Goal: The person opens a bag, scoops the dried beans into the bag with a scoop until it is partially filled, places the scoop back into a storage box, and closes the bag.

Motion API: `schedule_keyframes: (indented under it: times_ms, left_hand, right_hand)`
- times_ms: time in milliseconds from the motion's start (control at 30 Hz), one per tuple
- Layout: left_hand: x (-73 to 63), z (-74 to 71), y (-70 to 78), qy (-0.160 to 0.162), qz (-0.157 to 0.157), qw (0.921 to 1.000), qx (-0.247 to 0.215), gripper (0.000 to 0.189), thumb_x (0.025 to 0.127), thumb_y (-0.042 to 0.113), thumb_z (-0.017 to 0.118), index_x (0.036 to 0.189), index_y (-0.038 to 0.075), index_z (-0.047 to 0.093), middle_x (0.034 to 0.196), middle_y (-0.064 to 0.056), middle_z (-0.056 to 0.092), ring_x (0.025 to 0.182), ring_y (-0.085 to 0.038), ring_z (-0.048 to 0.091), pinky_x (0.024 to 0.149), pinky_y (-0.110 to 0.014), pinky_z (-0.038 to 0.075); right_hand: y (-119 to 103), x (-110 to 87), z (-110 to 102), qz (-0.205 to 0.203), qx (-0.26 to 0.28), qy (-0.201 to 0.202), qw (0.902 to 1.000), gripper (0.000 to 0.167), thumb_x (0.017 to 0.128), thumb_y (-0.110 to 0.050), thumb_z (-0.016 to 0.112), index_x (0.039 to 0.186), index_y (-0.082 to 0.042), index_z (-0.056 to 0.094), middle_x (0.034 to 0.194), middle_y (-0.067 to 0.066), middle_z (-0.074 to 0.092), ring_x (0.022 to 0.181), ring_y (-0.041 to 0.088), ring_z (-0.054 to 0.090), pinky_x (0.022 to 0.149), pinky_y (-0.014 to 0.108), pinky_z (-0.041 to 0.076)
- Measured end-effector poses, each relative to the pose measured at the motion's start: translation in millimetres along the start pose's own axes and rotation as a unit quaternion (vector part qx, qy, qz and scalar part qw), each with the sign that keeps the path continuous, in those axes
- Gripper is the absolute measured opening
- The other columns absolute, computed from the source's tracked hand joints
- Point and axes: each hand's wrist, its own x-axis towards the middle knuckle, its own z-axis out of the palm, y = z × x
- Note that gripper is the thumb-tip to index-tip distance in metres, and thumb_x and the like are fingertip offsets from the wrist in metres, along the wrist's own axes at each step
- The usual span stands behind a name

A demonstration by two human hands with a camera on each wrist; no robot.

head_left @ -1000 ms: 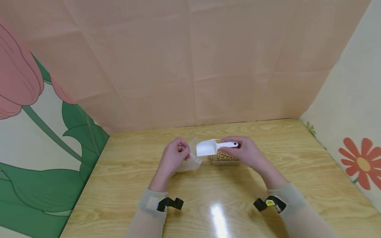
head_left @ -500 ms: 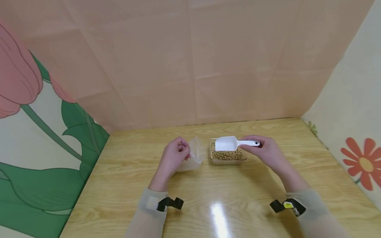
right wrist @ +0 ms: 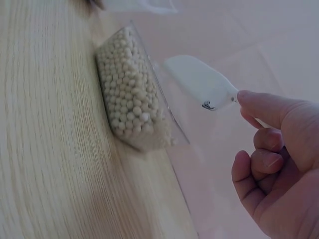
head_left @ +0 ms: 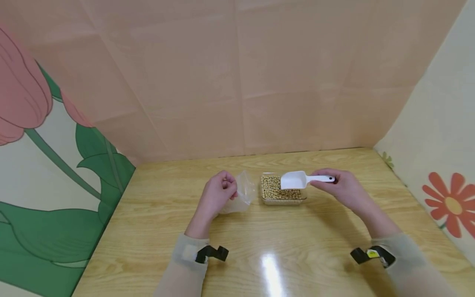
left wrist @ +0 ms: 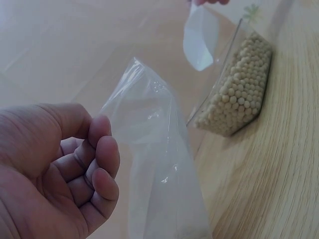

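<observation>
My left hand (head_left: 219, 193) pinches the edge of a clear plastic bag (left wrist: 159, 124) between thumb and fingertips, and the bag hangs with its top partly spread. My right hand (head_left: 341, 185) grips a white scoop (head_left: 294, 180) by its handle, thumb along one side. The scoop's bowl looks bare inside and hovers over the right part of a clear rectangular box (head_left: 283, 202) filled with round tan beans (head_left: 272, 187). In the right wrist view the scoop (right wrist: 197, 77) stands apart from the box's rim. The bag is left of the box.
A wood-grain table (head_left: 237, 247) carries everything, with a pinkish sheet (head_left: 237, 82) hanging behind its back edge. Painted walls stand at both sides, with a large tulip (head_left: 22, 82) on the left and a red flower (head_left: 452, 204) on the right.
My right hand has carried the scoop rightward, from beside the bag to over the box of beans, uncovering more of the box. The left hand and the bag have stayed almost still.
</observation>
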Motion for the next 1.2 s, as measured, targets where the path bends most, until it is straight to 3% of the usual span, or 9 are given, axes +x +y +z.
schedule_keyframes:
  times_ms: [200, 433, 667, 867, 1200]
  left_hand:
    - [-1.3, -1.0, 1.4, 0.000, 0.002, 1.0000, 0.000, 0.005, 0.105, 0.007, 0.065, 0.108, 0.005, 0.069, 0.078, -0.003, 0.072, 0.070, -0.021, 0.070, 0.068, -0.034, 0.055]
    - [-1.7, -1.5, 2.6, -0.003, -0.002, 1.0000, -0.003, 0.006, 0.105, 0.007, 0.064, 0.108, 0.005, 0.069, 0.079, -0.003, 0.072, 0.070, -0.021, 0.070, 0.067, -0.033, 0.054]
    - [-1.1, -1.1, 1.3, -0.005, -0.001, 1.0000, -0.003, 0.006, 0.104, 0.007, 0.065, 0.109, 0.005, 0.069, 0.079, -0.003, 0.072, 0.071, -0.022, 0.070, 0.068, -0.035, 0.053]
    - [-0.8, -1.0, -0.5, -0.007, -0.005, 1.0000, -0.005, 0.007, 0.105, 0.009, 0.065, 0.110, 0.004, 0.069, 0.080, -0.003, 0.072, 0.071, -0.022, 0.070, 0.066, -0.034, 0.052]
    - [-0.9, -1.9, -0.2, -0.010, -0.004, 0.9999, -0.012, 0.008, 0.105, 0.007, 0.064, 0.110, 0.003, 0.068, 0.080, -0.004, 0.072, 0.071, -0.022, 0.069, 0.061, -0.031, 0.047]
  right_hand:
    - [0, 2.7, -5, -0.015, -0.047, 0.000, 0.9988, 0.037, 0.100, -0.040, 0.084, 0.125, -0.013, 0.082, 0.098, 0.009, 0.076, 0.074, 0.015, 0.057, 0.058, 0.030, 0.046]
    - [-3, 7.8, -17, -0.048, -0.105, -0.009, 0.9933, 0.034, 0.100, -0.033, 0.085, 0.124, -0.010, 0.082, 0.092, 0.003, 0.076, 0.067, 0.014, 0.057, 0.055, 0.030, 0.045]
    - [-5, 14.6, -34, -0.066, -0.139, -0.023, 0.9878, 0.030, 0.100, -0.031, 0.085, 0.121, -0.011, 0.082, 0.093, 0.001, 0.075, 0.067, 0.013, 0.056, 0.057, 0.030, 0.045]
    - [-20, 18.2, -44, -0.081, -0.173, -0.045, 0.9806, 0.024, 0.100, -0.030, 0.085, 0.118, -0.013, 0.083, 0.098, 0.001, 0.078, 0.074, 0.015, 0.060, 0.064, 0.031, 0.048]
    - [-42, 25.3, -39, -0.073, -0.223, -0.080, 0.9688, 0.027, 0.100, -0.032, 0.084, 0.119, -0.013, 0.082, 0.094, -0.003, 0.076, 0.073, 0.016, 0.058, 0.066, 0.037, 0.046]
